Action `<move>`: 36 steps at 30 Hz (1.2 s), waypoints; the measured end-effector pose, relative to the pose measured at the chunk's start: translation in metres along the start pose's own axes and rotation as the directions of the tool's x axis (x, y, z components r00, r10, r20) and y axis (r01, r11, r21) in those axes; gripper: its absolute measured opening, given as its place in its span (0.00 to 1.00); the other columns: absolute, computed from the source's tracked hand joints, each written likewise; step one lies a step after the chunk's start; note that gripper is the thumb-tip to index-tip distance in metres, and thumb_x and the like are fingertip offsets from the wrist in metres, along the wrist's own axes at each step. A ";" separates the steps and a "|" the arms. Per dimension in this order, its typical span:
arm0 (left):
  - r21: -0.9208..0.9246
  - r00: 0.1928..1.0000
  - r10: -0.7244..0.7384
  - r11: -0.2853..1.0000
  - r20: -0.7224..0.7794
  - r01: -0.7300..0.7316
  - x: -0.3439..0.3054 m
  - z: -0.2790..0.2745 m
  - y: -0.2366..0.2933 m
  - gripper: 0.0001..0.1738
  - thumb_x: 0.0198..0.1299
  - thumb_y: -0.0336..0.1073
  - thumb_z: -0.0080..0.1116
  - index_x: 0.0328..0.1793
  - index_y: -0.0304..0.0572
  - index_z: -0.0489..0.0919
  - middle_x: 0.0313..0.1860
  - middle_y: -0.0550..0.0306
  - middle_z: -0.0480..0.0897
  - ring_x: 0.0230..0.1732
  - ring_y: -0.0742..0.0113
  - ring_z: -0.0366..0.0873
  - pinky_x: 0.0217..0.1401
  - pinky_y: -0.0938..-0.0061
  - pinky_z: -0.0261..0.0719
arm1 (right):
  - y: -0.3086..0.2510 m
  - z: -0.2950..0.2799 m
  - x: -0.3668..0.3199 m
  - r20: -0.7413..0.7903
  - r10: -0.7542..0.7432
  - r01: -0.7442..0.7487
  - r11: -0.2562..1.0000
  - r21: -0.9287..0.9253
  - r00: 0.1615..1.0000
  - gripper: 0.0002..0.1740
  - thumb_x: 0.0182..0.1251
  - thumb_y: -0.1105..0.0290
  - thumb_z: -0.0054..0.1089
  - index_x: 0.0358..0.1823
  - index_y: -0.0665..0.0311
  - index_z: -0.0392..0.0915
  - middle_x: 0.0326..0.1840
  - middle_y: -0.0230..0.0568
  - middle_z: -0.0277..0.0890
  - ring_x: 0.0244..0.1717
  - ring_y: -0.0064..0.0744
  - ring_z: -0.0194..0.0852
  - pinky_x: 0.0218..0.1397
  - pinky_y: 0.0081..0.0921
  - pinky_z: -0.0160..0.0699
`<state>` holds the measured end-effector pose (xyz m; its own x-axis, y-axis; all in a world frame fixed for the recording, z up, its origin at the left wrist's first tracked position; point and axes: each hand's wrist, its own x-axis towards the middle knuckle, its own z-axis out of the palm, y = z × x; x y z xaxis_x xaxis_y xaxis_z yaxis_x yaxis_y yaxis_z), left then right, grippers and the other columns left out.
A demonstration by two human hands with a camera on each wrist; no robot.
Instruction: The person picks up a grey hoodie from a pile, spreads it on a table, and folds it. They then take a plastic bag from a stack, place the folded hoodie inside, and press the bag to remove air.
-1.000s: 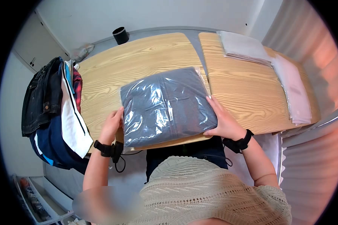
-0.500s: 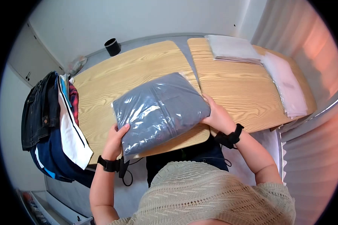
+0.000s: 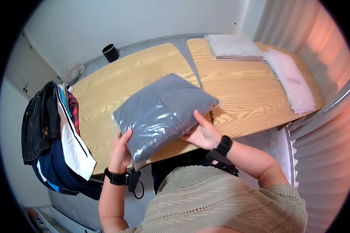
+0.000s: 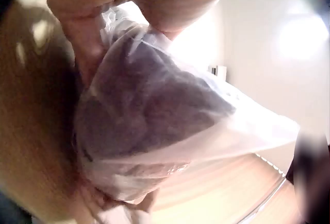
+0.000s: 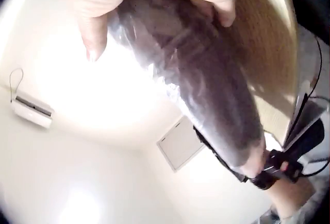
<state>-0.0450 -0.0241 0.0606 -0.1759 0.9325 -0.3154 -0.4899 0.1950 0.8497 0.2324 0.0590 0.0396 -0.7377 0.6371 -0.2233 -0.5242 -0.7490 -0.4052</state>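
A dark grey folded garment in a clear plastic bag (image 3: 163,108) is held at a slant over the near part of the left table. The left hand (image 3: 121,152) grips its near left corner, thumb on top. At its near right edge the right hand (image 3: 203,134) grips with the thumb on top and fingers beneath. In the left wrist view the bag's end (image 4: 149,100) shows clear film reaching past the cloth. The right wrist view shows the bag's side (image 5: 206,74) between thumb and fingers.
Clothes (image 3: 46,128) hang over the left table edge. Flat translucent bags (image 3: 237,47) and another pile (image 3: 291,79) lie on the right table (image 3: 237,93). A black bin (image 3: 111,53) stands behind the left table, and a narrow gap separates the tables.
The right hand has moved left and nearer the body along the bag's near edge. The bag has turned counterclockwise, its left end coming nearer the body. The head view has shifted a little.
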 end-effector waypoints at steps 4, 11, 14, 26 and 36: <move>0.179 0.991 0.133 0.975 0.017 -0.134 -0.021 0.022 0.003 0.26 0.63 0.33 0.54 0.65 0.29 0.62 0.56 0.49 0.74 0.56 0.63 0.73 0.60 0.69 0.70 | 0.001 0.013 0.015 -0.063 -0.086 0.093 0.989 0.118 0.994 0.30 0.64 0.57 0.59 0.65 0.57 0.60 0.62 0.39 0.67 0.63 0.39 0.62 0.66 0.42 0.60; 0.073 0.998 0.053 0.996 -0.014 -0.052 -0.033 0.021 0.017 0.25 0.62 0.30 0.53 0.64 0.32 0.63 0.56 0.50 0.74 0.55 0.63 0.73 0.60 0.69 0.69 | -0.006 0.024 0.009 -0.143 0.035 -0.045 0.996 -0.071 0.989 0.31 0.65 0.56 0.58 0.66 0.58 0.59 0.62 0.38 0.66 0.63 0.35 0.62 0.66 0.38 0.61; 0.043 1.000 0.011 0.999 -0.003 -0.011 -0.038 0.017 0.015 0.25 0.62 0.31 0.53 0.64 0.32 0.63 0.57 0.50 0.74 0.56 0.62 0.73 0.61 0.68 0.69 | -0.004 0.020 0.015 -0.106 -0.024 0.016 0.997 -0.077 0.994 0.29 0.65 0.57 0.58 0.64 0.60 0.62 0.60 0.37 0.69 0.61 0.32 0.64 0.65 0.35 0.62; 0.093 0.989 0.141 0.985 0.041 -0.144 -0.041 0.078 0.030 0.26 0.65 0.34 0.50 0.67 0.34 0.60 0.58 0.51 0.72 0.57 0.63 0.72 0.59 0.69 0.70 | -0.056 0.042 0.002 0.029 -0.192 0.192 0.981 -0.011 0.981 0.22 0.62 0.67 0.53 0.57 0.63 0.68 0.55 0.38 0.73 0.57 0.34 0.70 0.64 0.35 0.65; 0.091 0.969 0.119 0.986 0.217 -0.141 0.031 0.139 0.018 0.31 0.70 0.52 0.39 0.73 0.47 0.53 0.57 0.51 0.73 0.51 0.63 0.75 0.49 0.69 0.73 | -0.244 0.045 -0.035 -0.085 -0.710 0.711 0.703 -0.018 0.699 0.19 0.59 0.66 0.55 0.51 0.66 0.71 0.51 0.40 0.76 0.52 0.38 0.74 0.60 0.37 0.71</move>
<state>0.0592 0.0504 0.1243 -0.0431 0.9927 -0.1129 -0.3808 0.0882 0.9204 0.3672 0.2113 0.1867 -0.1079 0.9926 0.0561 -0.8854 -0.0703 -0.4595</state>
